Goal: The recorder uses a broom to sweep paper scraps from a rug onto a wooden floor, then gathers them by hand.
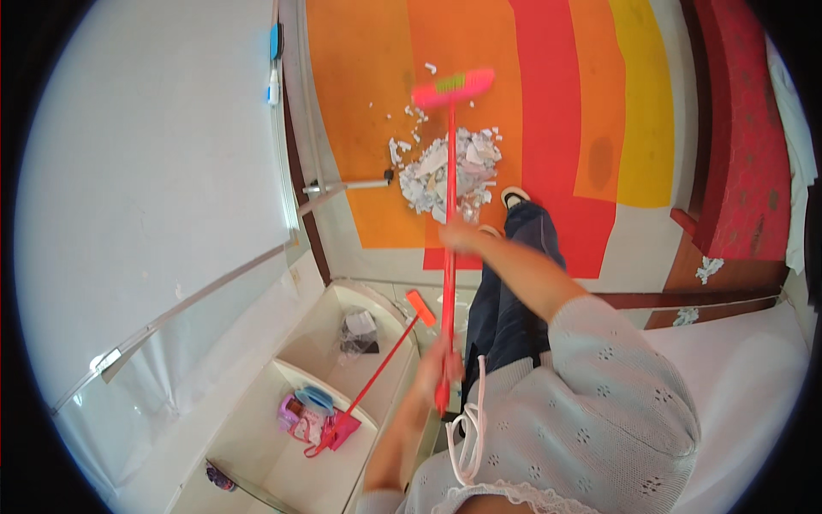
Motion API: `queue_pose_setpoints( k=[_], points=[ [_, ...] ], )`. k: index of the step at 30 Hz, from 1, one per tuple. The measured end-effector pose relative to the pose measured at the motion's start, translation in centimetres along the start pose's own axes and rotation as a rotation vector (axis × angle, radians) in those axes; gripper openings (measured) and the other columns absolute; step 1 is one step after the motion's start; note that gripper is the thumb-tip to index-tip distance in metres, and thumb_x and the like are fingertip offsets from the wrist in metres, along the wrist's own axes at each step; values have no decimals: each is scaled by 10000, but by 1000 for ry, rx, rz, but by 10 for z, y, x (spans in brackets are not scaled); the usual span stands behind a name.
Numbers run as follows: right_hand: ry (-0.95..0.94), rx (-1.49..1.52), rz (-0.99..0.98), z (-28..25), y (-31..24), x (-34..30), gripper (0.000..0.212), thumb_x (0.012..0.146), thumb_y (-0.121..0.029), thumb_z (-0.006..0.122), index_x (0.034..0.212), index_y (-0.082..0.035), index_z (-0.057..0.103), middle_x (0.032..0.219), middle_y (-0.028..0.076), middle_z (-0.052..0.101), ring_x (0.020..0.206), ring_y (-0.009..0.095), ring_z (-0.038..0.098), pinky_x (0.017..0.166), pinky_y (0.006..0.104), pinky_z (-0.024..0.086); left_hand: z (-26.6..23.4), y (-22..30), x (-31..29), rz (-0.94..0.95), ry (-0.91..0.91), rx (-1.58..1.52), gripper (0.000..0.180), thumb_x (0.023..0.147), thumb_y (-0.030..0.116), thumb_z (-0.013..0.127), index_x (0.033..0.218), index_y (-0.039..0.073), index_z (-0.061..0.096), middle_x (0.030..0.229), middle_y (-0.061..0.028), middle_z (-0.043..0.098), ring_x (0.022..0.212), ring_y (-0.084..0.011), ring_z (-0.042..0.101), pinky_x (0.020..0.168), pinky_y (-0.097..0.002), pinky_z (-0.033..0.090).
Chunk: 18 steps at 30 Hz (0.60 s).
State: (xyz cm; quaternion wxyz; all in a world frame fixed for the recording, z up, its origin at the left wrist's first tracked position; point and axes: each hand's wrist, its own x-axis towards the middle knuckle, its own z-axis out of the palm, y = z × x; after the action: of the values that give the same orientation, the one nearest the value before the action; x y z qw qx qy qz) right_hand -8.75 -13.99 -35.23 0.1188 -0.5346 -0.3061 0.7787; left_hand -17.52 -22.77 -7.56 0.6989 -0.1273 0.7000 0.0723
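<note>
Left hand and right hand both wrapped around a red-handled broom.
The left hand clasps the handle near its lower end, the right farther up, fingers blurred; at left, one compartment of a cream shelf unit holds purple, blue and pink items beside a red-handled tool with an orange end, the next a clear plastic bag with something dark; rightward, paper scraps lie heaped on the orange floor, the broom's pink head beyond them.
</note>
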Motion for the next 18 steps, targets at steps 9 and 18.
queue_pose_setpoints(
  k=[9, 18],
  points=[
    [315, 20, -48, 18, -54, -31, 378, 823, -246, 471, 1037, 28, 322, 718, 195, 519, 475, 250, 558, 359, 389, 438, -12, 14, -39, 121, -233, -8, 285, 913, 398, 358, 941, 127, 441, 460, 21, 307, 341, -81, 274, 342, -225, 228],
    [176, -20, 186, 22, -17, -25, 284, 762, -120, 507, 942, 54, 372, 643, 139, 520, 464, 240, 557, 339, 354, 436, -26, -20, -3, -34, -137, -75, 300, 914, 403, 348, 868, 122, 443, 466, 44, 327, 354, -81, 293, 352, -236, 254]
  ],
)
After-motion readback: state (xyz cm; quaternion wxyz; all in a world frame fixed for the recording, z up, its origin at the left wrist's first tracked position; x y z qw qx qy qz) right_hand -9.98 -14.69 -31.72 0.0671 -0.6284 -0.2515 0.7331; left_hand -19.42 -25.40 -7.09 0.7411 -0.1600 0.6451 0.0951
